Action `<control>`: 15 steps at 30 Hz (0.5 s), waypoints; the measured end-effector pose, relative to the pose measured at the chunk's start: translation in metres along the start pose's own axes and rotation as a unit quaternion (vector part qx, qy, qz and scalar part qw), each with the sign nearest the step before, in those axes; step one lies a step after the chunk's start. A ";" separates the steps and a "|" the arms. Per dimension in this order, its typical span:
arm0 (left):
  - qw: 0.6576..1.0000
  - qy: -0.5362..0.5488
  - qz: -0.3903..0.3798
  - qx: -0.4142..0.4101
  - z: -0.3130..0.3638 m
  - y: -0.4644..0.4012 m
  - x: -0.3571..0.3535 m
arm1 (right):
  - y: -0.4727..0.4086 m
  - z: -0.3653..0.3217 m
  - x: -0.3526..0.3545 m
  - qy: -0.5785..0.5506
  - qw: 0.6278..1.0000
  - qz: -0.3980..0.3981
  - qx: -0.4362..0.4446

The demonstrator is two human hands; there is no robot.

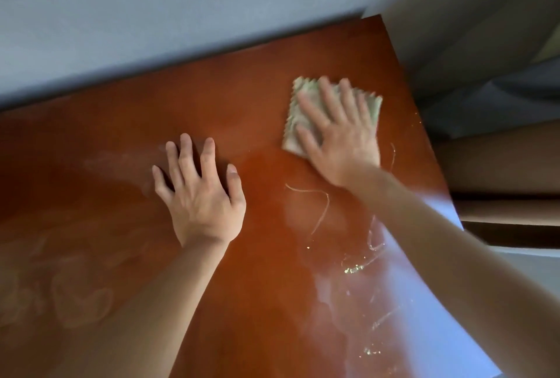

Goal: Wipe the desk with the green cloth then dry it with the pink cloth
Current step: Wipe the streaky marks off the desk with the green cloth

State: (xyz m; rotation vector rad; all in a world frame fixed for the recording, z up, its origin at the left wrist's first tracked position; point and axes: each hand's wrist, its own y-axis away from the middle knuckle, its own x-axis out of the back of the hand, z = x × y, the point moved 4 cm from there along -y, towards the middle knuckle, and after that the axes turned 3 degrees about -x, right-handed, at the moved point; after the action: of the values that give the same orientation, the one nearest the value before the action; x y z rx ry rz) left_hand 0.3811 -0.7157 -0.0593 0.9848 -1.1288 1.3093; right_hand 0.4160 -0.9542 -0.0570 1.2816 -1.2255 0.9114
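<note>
The reddish-brown desk (106,141) fills most of the head view. A folded pale green cloth (295,104) with zigzag edges lies flat near the desk's far right corner. My right hand (339,135) presses down on it with fingers spread, blurred by motion. My left hand (200,192) rests flat on the desk at the centre, fingers apart, holding nothing. Wet streaks and droplets (354,268) glisten on the right part of the desk. No pink cloth is in view.
A grey wall (151,13) runs along the desk's far edge. Past the right edge stand grey surfaces and brown boards or boxes (509,189). Dusty smears (81,308) mark the desk's left part.
</note>
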 end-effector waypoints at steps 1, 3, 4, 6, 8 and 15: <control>1.000 0.001 0.000 0.000 0.000 0.000 0.000 | -0.015 0.020 0.006 0.010 1.000 0.005 -0.023; 1.000 -0.001 0.002 0.000 0.000 -0.001 -0.001 | -0.038 0.057 0.017 0.009 0.996 0.008 -0.087; 1.000 -0.002 0.002 -0.001 0.001 -0.001 -0.001 | -0.043 0.065 0.018 0.004 0.993 0.010 -0.114; 1.000 -0.004 0.001 -0.003 0.001 0.000 -0.001 | -0.039 0.056 0.016 -0.014 0.989 0.021 -0.145; 1.000 -0.005 0.001 -0.003 0.000 0.000 -0.001 | -0.020 0.022 0.010 -0.022 0.993 0.025 -0.114; 1.000 -0.004 0.000 -0.006 -0.002 0.000 -0.004 | 0.012 0.005 -0.004 0.016 0.999 -0.006 0.043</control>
State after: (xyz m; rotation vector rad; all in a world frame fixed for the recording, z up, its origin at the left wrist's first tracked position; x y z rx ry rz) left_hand 0.3818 -0.7149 -0.0631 0.9833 -1.1415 1.2983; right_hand 0.4029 -0.9570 -0.0590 1.3360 -1.1642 0.9813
